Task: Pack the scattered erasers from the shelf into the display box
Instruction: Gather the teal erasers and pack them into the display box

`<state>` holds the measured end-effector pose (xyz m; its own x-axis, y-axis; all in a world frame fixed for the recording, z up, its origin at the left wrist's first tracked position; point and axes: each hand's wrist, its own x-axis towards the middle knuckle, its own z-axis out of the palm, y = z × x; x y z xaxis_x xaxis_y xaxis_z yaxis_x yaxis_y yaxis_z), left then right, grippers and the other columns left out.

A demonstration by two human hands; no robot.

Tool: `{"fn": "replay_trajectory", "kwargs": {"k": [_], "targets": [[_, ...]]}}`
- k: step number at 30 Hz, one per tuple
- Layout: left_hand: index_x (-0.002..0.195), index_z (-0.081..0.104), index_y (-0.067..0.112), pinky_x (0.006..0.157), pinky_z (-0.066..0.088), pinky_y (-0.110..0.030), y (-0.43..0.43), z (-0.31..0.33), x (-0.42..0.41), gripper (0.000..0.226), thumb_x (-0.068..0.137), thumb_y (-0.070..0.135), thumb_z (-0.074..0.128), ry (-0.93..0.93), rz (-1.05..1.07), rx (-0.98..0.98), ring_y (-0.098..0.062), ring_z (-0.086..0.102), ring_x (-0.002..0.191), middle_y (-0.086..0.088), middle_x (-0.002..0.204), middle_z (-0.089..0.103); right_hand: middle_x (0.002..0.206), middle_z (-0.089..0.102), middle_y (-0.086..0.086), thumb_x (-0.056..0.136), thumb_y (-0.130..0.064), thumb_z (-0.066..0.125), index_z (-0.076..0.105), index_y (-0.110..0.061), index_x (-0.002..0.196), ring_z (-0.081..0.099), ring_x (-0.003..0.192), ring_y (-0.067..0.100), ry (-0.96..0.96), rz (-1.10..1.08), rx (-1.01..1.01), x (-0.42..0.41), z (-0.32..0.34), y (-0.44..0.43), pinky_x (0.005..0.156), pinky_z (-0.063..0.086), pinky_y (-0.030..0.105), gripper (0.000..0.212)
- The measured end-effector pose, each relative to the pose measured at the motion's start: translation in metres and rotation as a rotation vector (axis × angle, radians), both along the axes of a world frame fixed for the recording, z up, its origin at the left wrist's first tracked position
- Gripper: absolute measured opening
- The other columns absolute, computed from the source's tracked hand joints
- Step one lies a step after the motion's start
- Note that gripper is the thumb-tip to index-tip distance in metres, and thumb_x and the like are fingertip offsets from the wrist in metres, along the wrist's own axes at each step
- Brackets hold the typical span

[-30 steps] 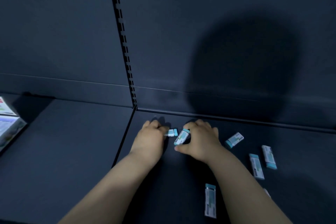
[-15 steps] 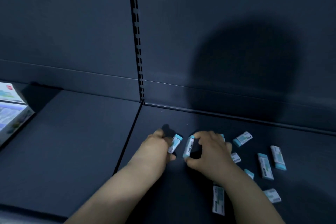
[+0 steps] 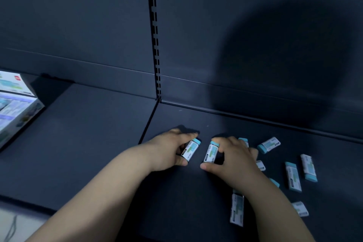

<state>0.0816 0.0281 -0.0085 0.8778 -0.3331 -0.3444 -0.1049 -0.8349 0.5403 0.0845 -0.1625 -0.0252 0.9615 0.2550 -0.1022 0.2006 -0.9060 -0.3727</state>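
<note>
- The nearest eraser [image 3: 237,209] lies flat on the dark shelf [image 3: 94,153], white sleeve up, right beside the inner edge of the right forearm. A corner eraser [image 3: 300,208] lies on the forearm's outer side.
- A little further in, loose erasers [image 3: 293,176] are scattered to the right of the right wrist. Two long ones lie side by side, and one teal end pokes out from under the wrist.
- The right hand [image 3: 233,161] curls its fingers over the right eraser [image 3: 211,152]. The fingertips press on its teal end and the eraser is tipped up off the shelf. The thumb is stretched low, just beside the eraser's lower end.
- The left hand [image 3: 169,151] grips the left eraser [image 3: 191,148] between curled fingers and thumb, with the teal end pointing away from the person. The two held erasers are near each other but apart.
- Beyond the right hand, a tilted eraser [image 3: 269,144] lies flat on the shelf.
- At the far left, the display box [image 3: 17,104] sits on the shelf, cut off by the frame edge and well apart from the erasers. Its contents are too blurred to make out.
- Furthest back, a slotted upright [image 3: 155,35] runs up the back panel [image 3: 68,25], which carries a large round shadow [image 3: 284,61].
</note>
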Motion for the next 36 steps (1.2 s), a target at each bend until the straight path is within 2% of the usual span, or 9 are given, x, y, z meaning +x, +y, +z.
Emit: {"fn": "replay_trajectory", "kwargs": {"k": [5, 8, 14, 17, 20, 24, 28, 30, 36], "targets": [[0.134, 0.038, 0.034, 0.074, 0.034, -0.011, -0.002, 0.0, 0.005, 0.065, 0.079, 0.024, 0.073, 0.006, 0.049, -0.026, -0.003, 0.045, 0.082, 0.013, 0.099, 0.038, 0.116, 0.049, -0.013, 0.069, -0.057, 0.068, 0.043, -0.036, 0.121, 0.039, 0.115, 0.013, 0.008, -0.007, 0.029, 0.006, -0.002, 0.004, 0.091, 0.021, 0.033, 0.062], [0.122, 0.044, 0.032, 0.066, 0.034, -0.006, 0.0, -0.004, 0.004, 0.059, 0.074, 0.024, 0.077, -0.008, 0.103, -0.085, 0.003, 0.046, 0.075, 0.016, 0.091, 0.04, 0.116, 0.048, -0.014, 0.07, -0.059, 0.067, 0.043, -0.037, 0.12, 0.038, 0.115, 0.012, -0.007, 0.01, 0.012, 0.007, -0.002, 0.005, 0.092, 0.021, 0.033, 0.06], [0.111, 0.045, 0.034, 0.078, 0.042, -0.015, 0.001, -0.003, -0.014, 0.054, 0.069, 0.03, 0.079, -0.139, 0.175, -0.165, 0.002, 0.048, 0.083, 0.019, 0.102, 0.038, 0.107, 0.041, -0.021, 0.072, -0.053, 0.067, 0.04, -0.042, 0.121, 0.035, 0.113, 0.007, -0.046, 0.063, 0.028, -0.001, 0.011, 0.016, 0.076, 0.008, 0.025, 0.057], [0.113, 0.044, 0.034, 0.086, 0.042, -0.021, 0.017, 0.003, -0.031, 0.055, 0.07, 0.032, 0.078, -0.234, 0.161, -0.186, 0.001, 0.047, 0.093, 0.022, 0.107, 0.039, 0.105, 0.034, -0.026, 0.072, -0.051, 0.067, 0.035, -0.046, 0.124, 0.031, 0.114, 0.002, -0.066, 0.079, 0.04, -0.016, 0.023, 0.029, 0.076, 0.007, 0.022, 0.061], [0.118, 0.045, 0.035, 0.093, 0.038, -0.023, 0.05, 0.01, -0.041, 0.059, 0.069, 0.039, 0.077, -0.378, 0.09, -0.125, -0.002, 0.044, 0.108, 0.022, 0.116, 0.042, 0.108, 0.031, -0.029, 0.072, -0.053, 0.068, 0.03, -0.047, 0.13, 0.027, 0.111, -0.003, -0.082, 0.055, 0.042, -0.035, 0.033, 0.059, 0.081, 0.008, 0.022, 0.07], [0.121, 0.045, 0.038, 0.084, 0.024, -0.021, 0.111, 0.014, -0.048, 0.066, 0.063, 0.051, 0.074, -0.559, -0.014, 0.004, -0.004, 0.042, 0.109, 0.022, 0.12, 0.046, 0.106, 0.033, -0.033, 0.072, -0.052, 0.069, 0.03, -0.048, 0.131, 0.023, 0.105, -0.009, -0.118, 0.019, 0.11, -0.059, 0.04, 0.121, 0.085, 0.009, 0.018, 0.071], [0.114, 0.044, 0.04, 0.078, 0.03, -0.024, 0.185, 0.015, -0.056, 0.066, 0.056, 0.061, 0.068, -0.633, -0.066, 0.029, -0.001, 0.043, 0.098, 0.022, 0.112, 0.051, 0.099, 0.032, -0.037, 0.07, -0.051, 0.071, 0.035, -0.047, 0.13, 0.027, 0.107, -0.009, -0.169, -0.037, 0.197, -0.078, 0.046, 0.194, 0.092, 0.009, 0.01, 0.07], [0.112, 0.048, 0.037, 0.075, 0.031, -0.025, 0.218, 0.02, -0.061, 0.064, 0.056, 0.065, 0.06, -0.676, -0.07, 0.033, -0.001, 0.044, 0.094, 0.021, 0.108, 0.053, 0.1, 0.033, -0.035, 0.07, -0.052, 0.071, 0.036, -0.044, 0.132, 0.028, 0.108, -0.009, -0.178, -0.051, 0.197, -0.085, 0.05, 0.227, 0.088, 0.01, 0.011, 0.071], [0.11, 0.046, 0.035, 0.074, 0.041, -0.027, 0.268, 0.028, -0.078, 0.061, 0.06, 0.071, 0.052, -0.8, -0.066, 0.038, -0.004, 0.046, 0.097, 0.018, 0.107, 0.056, 0.105, 0.035, -0.034, 0.07, -0.053, 0.069, 0.035, -0.044, 0.133, 0.026, 0.107, -0.012, -0.211, -0.013, 0.174, -0.098, 0.064, 0.282, 0.097, 0.003, 0.008, 0.072]]}}
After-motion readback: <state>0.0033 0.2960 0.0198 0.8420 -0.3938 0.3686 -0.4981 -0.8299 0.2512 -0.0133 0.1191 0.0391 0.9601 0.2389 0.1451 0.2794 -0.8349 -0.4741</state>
